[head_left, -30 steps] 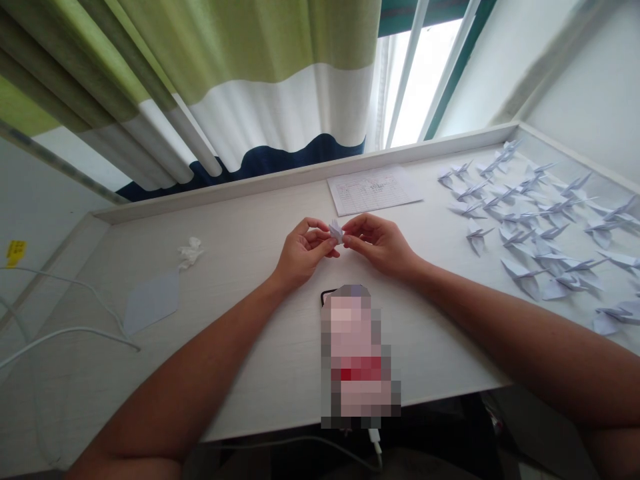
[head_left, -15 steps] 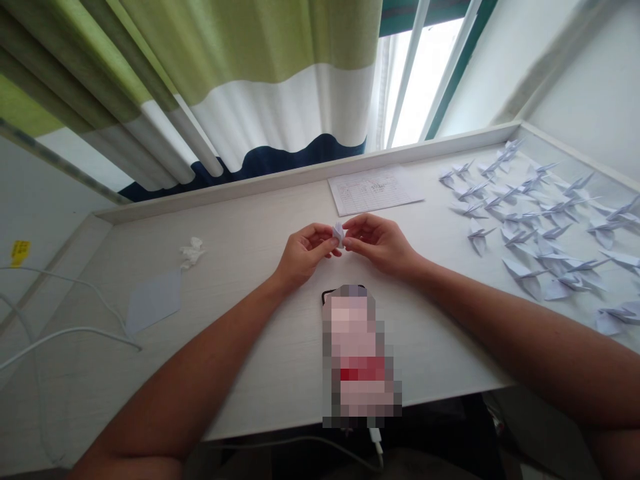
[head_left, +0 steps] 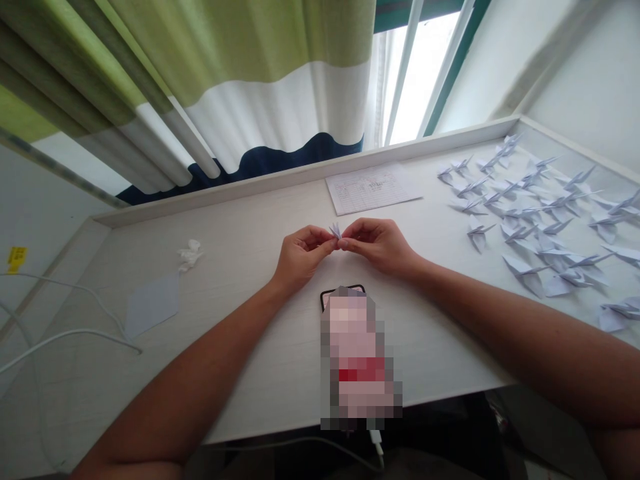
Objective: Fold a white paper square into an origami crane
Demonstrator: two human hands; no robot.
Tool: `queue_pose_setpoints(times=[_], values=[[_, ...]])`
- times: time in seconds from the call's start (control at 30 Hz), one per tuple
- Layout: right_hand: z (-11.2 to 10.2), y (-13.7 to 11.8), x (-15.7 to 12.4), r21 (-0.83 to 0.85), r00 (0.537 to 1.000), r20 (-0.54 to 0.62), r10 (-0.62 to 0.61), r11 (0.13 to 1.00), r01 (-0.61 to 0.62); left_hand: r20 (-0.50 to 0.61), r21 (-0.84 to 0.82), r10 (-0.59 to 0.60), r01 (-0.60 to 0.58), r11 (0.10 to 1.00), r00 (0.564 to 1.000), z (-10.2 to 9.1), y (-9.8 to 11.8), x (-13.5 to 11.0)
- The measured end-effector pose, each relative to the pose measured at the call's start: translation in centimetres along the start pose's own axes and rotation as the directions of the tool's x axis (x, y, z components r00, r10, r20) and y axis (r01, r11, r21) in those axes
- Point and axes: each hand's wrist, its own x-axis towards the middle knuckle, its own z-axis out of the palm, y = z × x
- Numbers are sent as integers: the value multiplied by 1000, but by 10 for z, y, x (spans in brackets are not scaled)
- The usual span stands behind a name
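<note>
A small folded white paper piece (head_left: 335, 231) stands pointed up between my two hands over the middle of the desk. My left hand (head_left: 304, 257) pinches its left side between thumb and fingers. On the other side, my right hand (head_left: 377, 245) grips it in a matching pinch, and the fingertips of both hands almost meet. The fingers hide the paper's lower part. Several folded paper cranes (head_left: 520, 233) lie spread over the right of the desk. A phone (head_left: 355, 353), its screen blurred out, lies in front of my hands.
Behind my hands lies a printed sheet (head_left: 375, 188). To the left are a plain paper square (head_left: 153, 303), a crumpled tissue (head_left: 190, 255) and white cables (head_left: 75, 331). A raised rim (head_left: 240, 185) edges the desk below the curtain (head_left: 280, 93). A charging cable (head_left: 375, 440) hangs by the phone.
Both hands have drawn closer together on the folded paper. My right fingers, slightly spread before, are now pinched in, and the paper's points have fanned apart. The view has shifted slightly.
</note>
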Motion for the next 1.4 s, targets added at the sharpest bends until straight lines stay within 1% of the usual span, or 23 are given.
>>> queue_pose_setpoints(times=[0.2, 0.43, 0.53, 0.67, 0.8, 1.0, 1.13, 1.2, 1.33, 1.4], values=[[-1, 3, 2, -37, 997, -60, -39, 999, 37, 26, 48, -9, 8, 999, 1000, 0, 2, -1], [-2, 4, 1, -76, 997, -54, -54, 996, 50, -11, 70, 21, -21, 997, 1000, 2, 1, -1], [-1, 4, 1, -75, 997, -56, -52, 996, 47, -26, 56, 17, -15, 998, 1000, 2, -1, -1], [0, 5, 1, -15, 999, -14, -52, 999, 52, -35, 9, 2, -1, 1000, 999, 0, -3, 1], [0, 5, 0, -68, 998, -41, -57, 996, 54, -46, -47, -11, 9, 999, 999, -1, -6, 2], [-1, 4, 0, -102, 994, -52, -97, 991, 91, -68, 24, 15, -14, 1000, 998, 0, -10, 1], [-1, 5, 0, -119, 993, -79, -92, 989, 82, -97, 54, 35, -30, 998, 995, 1, -9, 1], [0, 6, 1, -99, 993, -90, -75, 993, 66, -94, 65, 31, -25, 998, 995, 1, -8, 1], [1, 8, 2, 13, 995, -82, -49, 999, 50, -89, 54, 28, -23, 998, 996, 0, -7, 1], [1, 8, 2, 53, 995, -96, -42, 997, 47, -90, 37, 26, -23, 999, 996, 0, -8, 2]])
